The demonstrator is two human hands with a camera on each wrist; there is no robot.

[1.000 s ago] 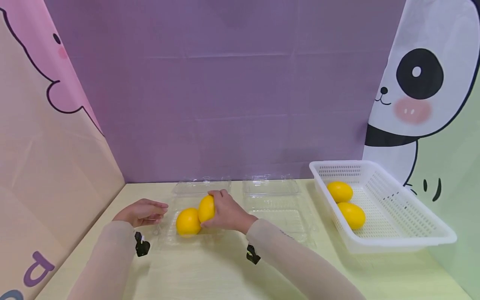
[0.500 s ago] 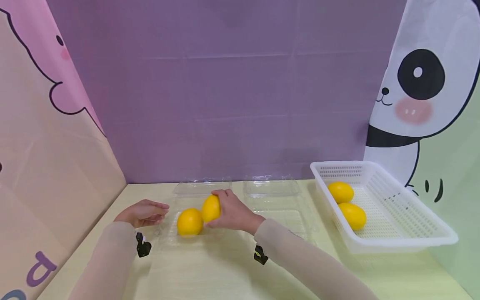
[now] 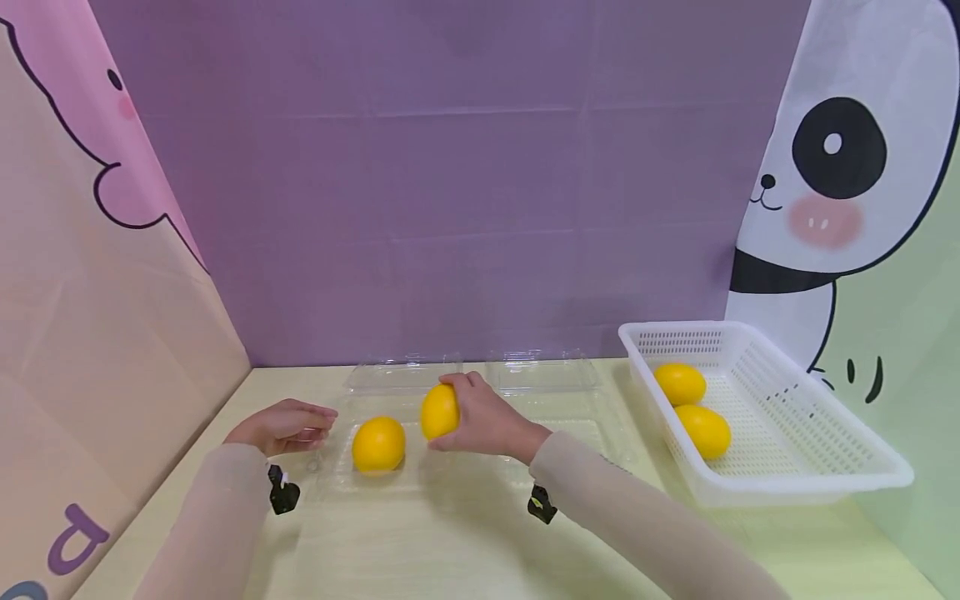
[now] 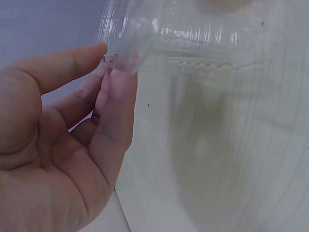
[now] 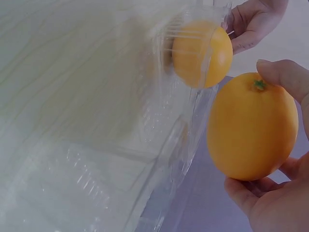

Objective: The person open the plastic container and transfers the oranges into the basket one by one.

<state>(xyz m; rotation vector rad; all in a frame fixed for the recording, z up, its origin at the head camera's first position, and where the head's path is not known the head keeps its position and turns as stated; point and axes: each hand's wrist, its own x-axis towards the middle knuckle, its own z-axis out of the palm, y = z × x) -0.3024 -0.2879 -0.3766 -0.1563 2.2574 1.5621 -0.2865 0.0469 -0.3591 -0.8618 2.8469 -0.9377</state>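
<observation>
My right hand (image 3: 487, 421) grips an orange (image 3: 439, 411) around its sides, above the gap between two clear plastic clamshell boxes. In the right wrist view, the green stem mark of the held orange (image 5: 252, 128) faces up near the thumb. Another orange (image 3: 378, 444) sits in the left part of the left clamshell box (image 4: 207, 41). At that box's left edge, my left hand (image 3: 288, 425) pinches the plastic between thumb and fingers, as the left wrist view shows. Both boxes have their lids raised at the back. The right clamshell box (image 3: 551, 433) holds nothing.
A white perforated basket (image 3: 817, 482) stands at the right, with two oranges (image 3: 690, 408) along its left side. A purple backdrop (image 3: 480, 183) rises behind the table (image 3: 420, 550), and printed panels stand at both sides.
My right hand has lifted the orange up and to the right, away from the orange in the left box. My left hand has stayed at the box's edge.
</observation>
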